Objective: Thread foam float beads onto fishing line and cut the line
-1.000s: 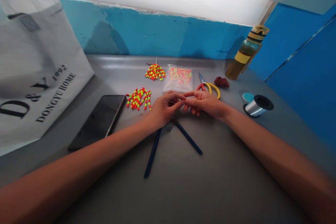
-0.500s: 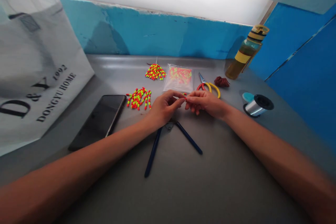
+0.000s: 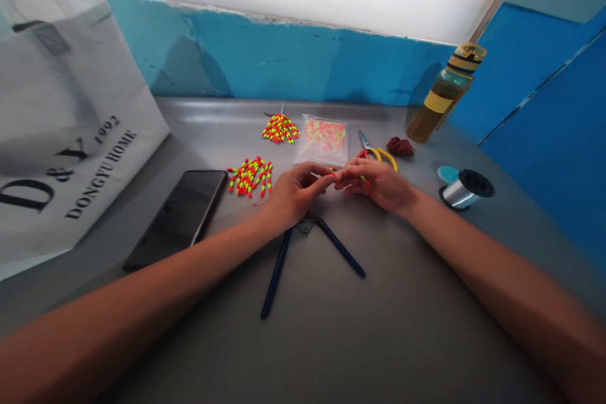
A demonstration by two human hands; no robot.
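My left hand [image 3: 296, 194] and my right hand [image 3: 376, 184] meet above the grey table [image 3: 379, 309], fingertips nearly touching. Both pinch what looks like a short strand of small neon beads [image 3: 332, 170], mostly hidden by my fingers, with red and yellow-green specks showing. Left of my left hand lies a bunch of red and yellow-green beaded strands [image 3: 249, 176]. A second bunch [image 3: 280, 129] and a clear plastic bag of beads [image 3: 323, 142] lie farther back. Scissors with red and yellow handles [image 3: 376, 154] sit just behind my right hand.
A black smartphone [image 3: 175, 218] lies left, beside a large white paper bag [image 3: 71, 126]. Under my wrists is a dark blue hinged tool [image 3: 279, 268]. To the right are a spool of clear line [image 3: 466, 189], reddish cord [image 3: 400, 146] and a bottle [image 3: 445, 93]. Blue walls [image 3: 284, 57] border the table.
My right hand has shifted slightly rightward and its fingers have curled closer around the small strand. My left hand has barely moved, and the objects on the table stay in place.
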